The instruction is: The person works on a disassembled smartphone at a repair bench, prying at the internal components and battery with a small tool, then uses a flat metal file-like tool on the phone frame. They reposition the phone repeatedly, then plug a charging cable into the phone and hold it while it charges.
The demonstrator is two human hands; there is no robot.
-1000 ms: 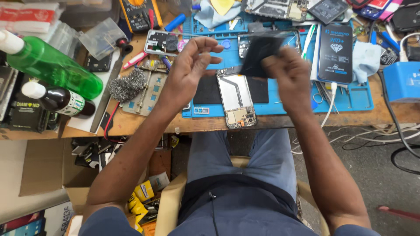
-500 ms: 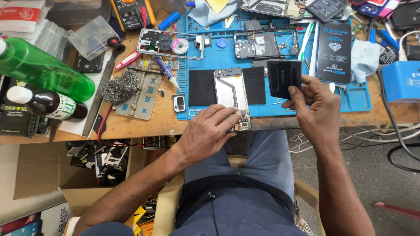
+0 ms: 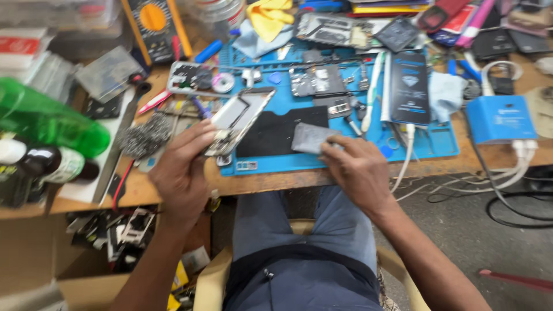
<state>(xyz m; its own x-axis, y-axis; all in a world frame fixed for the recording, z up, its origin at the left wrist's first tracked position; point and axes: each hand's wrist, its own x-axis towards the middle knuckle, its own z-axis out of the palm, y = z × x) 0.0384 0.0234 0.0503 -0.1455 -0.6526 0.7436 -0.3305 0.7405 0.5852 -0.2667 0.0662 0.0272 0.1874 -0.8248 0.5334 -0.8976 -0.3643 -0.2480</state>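
**Phone frame in one hand, dark panel under the other, refit not yet done**

The left hand [image 3: 183, 173] grips an opened phone frame [image 3: 239, 120] by its lower end, fingers wrapped around the edge, and holds it tilted above the left part of the blue repair mat [image 3: 438, 147], left of the frame's centre. The right hand [image 3: 358, 173] lies flat at the centre of the frame, its fingertips pressing on a thin grey rectangular panel [image 3: 310, 137] that rests on the black pad [image 3: 271, 133] on the mat. The two hands are well apart, each busy with its own part.

As I judge it, the work stands at the midpoint: the phone is already stripped, with its inside bare, and the panel lies separate from the frame. Bringing the two together is what remains, and nothing in the view shows them aligned or joined. Small boards and a loose circuit assembly [image 3: 315, 79] sit at the upper centre of the mat, so other parts are also still out of the phone. A green bottle [image 3: 49, 121] lies blurred at the left edge, a yellow multimeter [image 3: 154, 26] stands at the upper left, and a blue box with white cables [image 3: 500, 118] sits at the right.
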